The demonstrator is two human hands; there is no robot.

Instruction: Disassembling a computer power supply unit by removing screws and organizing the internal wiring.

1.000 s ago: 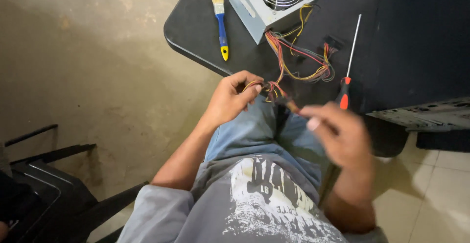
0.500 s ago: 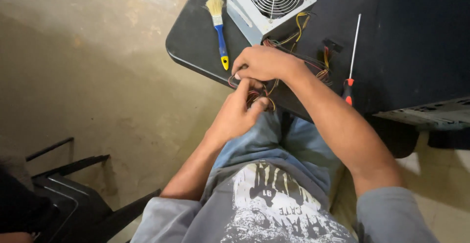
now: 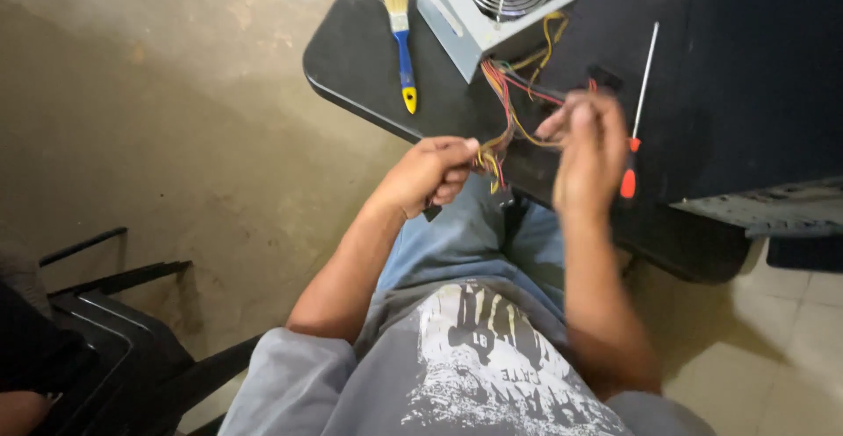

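Observation:
A grey computer power supply (image 3: 488, 4) with a round fan grille lies on the black table (image 3: 369, 67). A bundle of red, yellow and black wires (image 3: 509, 107) runs from it toward me. My left hand (image 3: 432, 172) is closed around the end of that bundle at the table's near edge. My right hand (image 3: 587, 146) is raised over the wires, blurred, with fingers pinching strands near a small black connector (image 3: 606, 78).
A paintbrush (image 3: 401, 39) with a blue and yellow handle lies left of the power supply. A screwdriver (image 3: 637, 107) with a red handle lies to the right. A dark computer case (image 3: 764, 93) fills the right side. A black chair (image 3: 105, 331) stands at lower left.
My right hand has pulled back from the left hand and moved right and up along the wires. The left hand keeps its hold on the bundle's end.

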